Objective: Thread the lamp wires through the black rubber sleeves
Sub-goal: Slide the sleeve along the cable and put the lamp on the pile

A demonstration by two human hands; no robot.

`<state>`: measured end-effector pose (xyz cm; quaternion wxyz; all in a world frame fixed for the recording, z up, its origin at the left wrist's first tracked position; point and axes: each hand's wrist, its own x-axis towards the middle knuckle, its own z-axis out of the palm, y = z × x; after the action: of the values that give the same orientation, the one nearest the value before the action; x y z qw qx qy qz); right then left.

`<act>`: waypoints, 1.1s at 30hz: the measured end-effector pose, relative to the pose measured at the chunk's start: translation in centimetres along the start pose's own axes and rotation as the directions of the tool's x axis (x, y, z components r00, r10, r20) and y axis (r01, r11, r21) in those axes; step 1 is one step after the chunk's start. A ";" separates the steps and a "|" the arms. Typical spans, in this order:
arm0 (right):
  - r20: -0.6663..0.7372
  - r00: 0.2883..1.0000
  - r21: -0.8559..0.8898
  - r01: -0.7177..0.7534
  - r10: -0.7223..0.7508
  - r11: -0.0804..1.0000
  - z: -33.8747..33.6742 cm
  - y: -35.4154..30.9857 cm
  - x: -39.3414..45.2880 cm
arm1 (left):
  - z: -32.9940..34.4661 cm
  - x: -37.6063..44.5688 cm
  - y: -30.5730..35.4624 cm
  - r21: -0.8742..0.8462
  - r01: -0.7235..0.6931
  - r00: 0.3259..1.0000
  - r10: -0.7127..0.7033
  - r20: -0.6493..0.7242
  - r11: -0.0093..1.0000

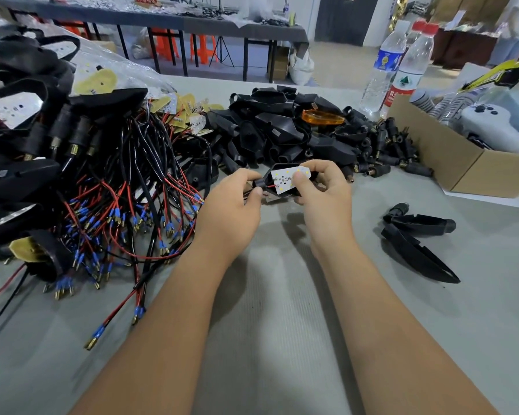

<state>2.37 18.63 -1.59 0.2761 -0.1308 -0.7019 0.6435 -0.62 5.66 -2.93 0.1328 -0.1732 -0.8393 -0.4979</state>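
Observation:
Both hands hold one small lamp above the grey table mat. My left hand [235, 202] pinches the black stem end of the lamp housing [259, 184]. My right hand [321, 190] grips the housing's other end, its thumb pressing on the white LED board [286, 179] that lies in the housing. A short red wire runs from the board toward the stem. A heap of red and black lamp wires [123, 211] with blue-sleeved terminals lies to the left. Loose black rubber sleeves [384, 151] are scattered at the back right.
A pile of black lamp housings [276, 130] sits behind my hands, with an orange lens [322, 116] on top. Two water bottles [402, 70] and an open cardboard box [468, 169] stand on the right. Two black housing parts [417, 244] lie near right.

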 end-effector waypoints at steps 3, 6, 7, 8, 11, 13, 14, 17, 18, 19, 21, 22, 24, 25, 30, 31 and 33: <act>0.003 1.000 -0.004 -0.014 0.014 1.000 0.0 0.0 0.0 | -0.1 0.0 0.1 -0.009 -0.012 1.000 0.012 -0.008 1.000; -0.005 1.000 -0.019 -0.022 0.022 1.000 0.1 -0.1 -0.1 | -0.2 0.0 0.2 0.015 -0.028 0.999 0.028 -0.020 1.000; -0.012 1.000 -0.028 -0.016 0.016 0.999 0.2 -0.1 -0.2 | -0.3 0.0 0.2 0.017 -0.028 0.999 0.029 -0.023 0.999; -0.023 1.000 -0.036 -0.014 0.013 0.999 0.2 -0.1 -0.3 | -0.3 0.0 0.3 0.016 -0.030 0.999 0.030 -0.024 0.999; -0.054 0.997 -0.032 -0.049 0.047 0.998 0.2 0.1 -0.2 | -0.3 -0.1 0.3 0.020 -0.033 0.999 0.034 -0.033 0.999; -0.023 0.997 -0.015 -0.075 0.075 0.997 0.0 0.1 0.0 | -0.5 0.0 0.2 0.037 -0.043 0.998 0.045 -0.045 0.998; 0.019 0.996 -0.005 -0.088 0.088 0.996 -0.1 0.0 0.1 | -0.6 0.0 0.2 0.050 -0.056 0.997 0.058 -0.051 0.997; 0.166 0.977 0.035 -0.139 0.132 0.990 0.0 -0.3 0.0 | -1.0 0.2 0.3 0.115 -0.124 0.988 0.133 -0.075 0.986; 0.188 0.973 0.056 -0.149 0.136 0.987 0.0 -0.4 -0.1 | -1.0 0.2 0.4 0.156 -0.143 0.984 0.158 -0.087 0.977; 0.191 0.972 0.087 -0.157 0.139 0.984 0.0 -0.4 -0.1 | -0.9 0.0 0.6 0.216 -0.153 0.978 0.179 -0.108 0.964; 0.147 0.976 0.177 -0.185 0.160 0.967 -0.2 -0.5 0.1 | -0.7 -0.5 1.1 0.337 -0.158 0.957 0.227 -0.178 0.928; 0.108 0.976 0.244 -0.209 0.188 0.947 -0.3 -0.5 0.3 | -0.6 -0.7 1.5 0.365 -0.169 0.941 0.260 -0.217 0.915; 0.046 0.958 0.432 -0.274 0.283 0.859 -0.7 -0.7 0.7 | -0.6 -0.9 2.0 0.374 -0.249 0.897 0.358 -0.258 0.893; 0.037 0.942 0.537 -0.301 0.335 0.788 -0.9 -0.7 0.8 | -0.7 -0.9 2.1 0.357 -0.319 0.874 0.418 -0.247 0.878; 0.149 0.906 0.784 -0.352 0.395 0.512 -1.3 -0.7 0.9 | -0.2 -1.1 1.6 0.070 -0.199 0.980 0.199 -0.001 0.978; 0.168 0.912 0.745 -0.366 0.375 0.557 -1.2 -0.7 0.8 | -0.1 -1.0 1.6 0.017 -0.098 0.995 0.097 0.027 0.995; 0.192 0.936 0.561 -0.352 0.295 0.749 -0.8 -0.8 0.6 | -0.2 -0.5 1.6 -0.211 0.119 0.993 -0.113 0.043 0.970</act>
<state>2.48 19.49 -0.67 0.1549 -0.1292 -0.4468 0.8716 0.49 6.08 -1.72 0.0714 -0.1448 -0.7917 -0.5891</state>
